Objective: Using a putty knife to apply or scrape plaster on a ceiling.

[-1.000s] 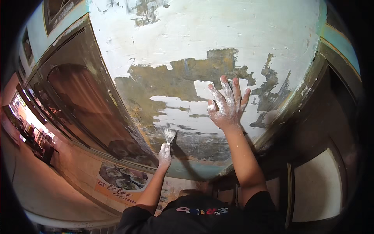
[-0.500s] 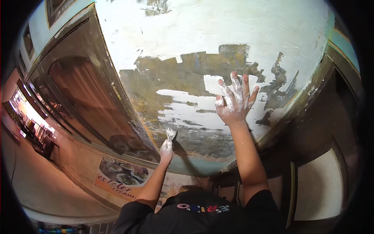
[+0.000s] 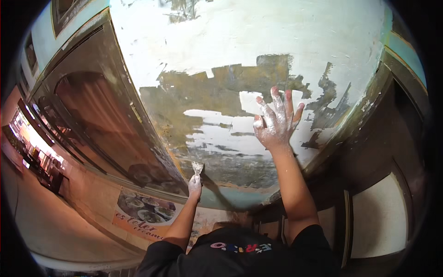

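My left hand (image 3: 195, 187) is closed round the handle of a putty knife (image 3: 197, 168), whose blade is smeared with white and points up at the lower left of the wall. My right hand (image 3: 274, 127) lies spread against the wall, fingers apart and coated in white powder. Before me the wall (image 3: 221, 37) is white above. Its middle bears a bare brownish-grey patch (image 3: 184, 92) with ragged edges, and ragged white streaks (image 3: 217, 124) cross it between my hands. Whether the blade touches the wall I cannot tell.
A dark wooden door (image 3: 92, 111) with a curtained pane stands to the left. On the right is a dark wooden frame (image 3: 350, 120), with a pale panel (image 3: 378, 219) below it. A printed food banner (image 3: 143, 212) lies beyond my left forearm.
My left hand and the putty knife have moved slightly down and left, and the blade has turned to show more of its face. My right hand stays spread on the wall.
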Tool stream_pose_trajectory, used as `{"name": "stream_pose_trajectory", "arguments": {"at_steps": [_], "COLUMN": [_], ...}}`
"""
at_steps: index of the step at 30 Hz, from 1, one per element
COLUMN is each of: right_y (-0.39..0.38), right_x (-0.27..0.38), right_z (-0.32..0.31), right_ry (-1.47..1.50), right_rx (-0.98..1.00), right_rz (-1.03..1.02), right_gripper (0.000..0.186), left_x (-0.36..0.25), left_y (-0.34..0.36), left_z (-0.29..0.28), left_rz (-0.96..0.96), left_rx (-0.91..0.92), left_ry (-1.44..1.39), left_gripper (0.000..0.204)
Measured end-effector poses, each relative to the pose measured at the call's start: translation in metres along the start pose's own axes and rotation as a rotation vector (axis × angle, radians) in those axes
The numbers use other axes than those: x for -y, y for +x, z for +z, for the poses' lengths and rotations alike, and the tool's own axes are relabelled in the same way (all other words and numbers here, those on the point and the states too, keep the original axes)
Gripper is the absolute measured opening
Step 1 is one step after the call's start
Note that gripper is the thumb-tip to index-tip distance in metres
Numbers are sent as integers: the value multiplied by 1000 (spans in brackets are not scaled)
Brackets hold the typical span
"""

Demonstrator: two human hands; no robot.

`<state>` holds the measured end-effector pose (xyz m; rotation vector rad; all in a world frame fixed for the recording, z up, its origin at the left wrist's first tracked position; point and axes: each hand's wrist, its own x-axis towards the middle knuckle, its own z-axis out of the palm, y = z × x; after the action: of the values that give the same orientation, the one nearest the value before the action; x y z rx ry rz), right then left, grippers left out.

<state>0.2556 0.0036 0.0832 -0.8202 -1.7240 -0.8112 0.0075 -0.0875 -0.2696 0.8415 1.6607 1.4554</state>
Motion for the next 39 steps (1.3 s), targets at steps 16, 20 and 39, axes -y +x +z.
{"name": "stream_pose_trajectory", "arguments": {"at_steps": [16, 20, 39], "right_y": [0, -3, 0], "right_x": [-3, -3, 0], "right_z": [-1, 5, 4], "right_ry": [-20, -22, 0], "right_rx": [-3, -21, -31], "right_rz": [63, 30, 43], "right_gripper": [31, 36, 32], "left_x": [-75, -89, -64], "left_y": [-8, -17, -10], "left_z": [5, 3, 15], "left_rz": [227, 323, 261], "left_rx": [-81, -112, -6], "left_ry": [167, 315, 177], "left_gripper": [46, 47, 49]}}
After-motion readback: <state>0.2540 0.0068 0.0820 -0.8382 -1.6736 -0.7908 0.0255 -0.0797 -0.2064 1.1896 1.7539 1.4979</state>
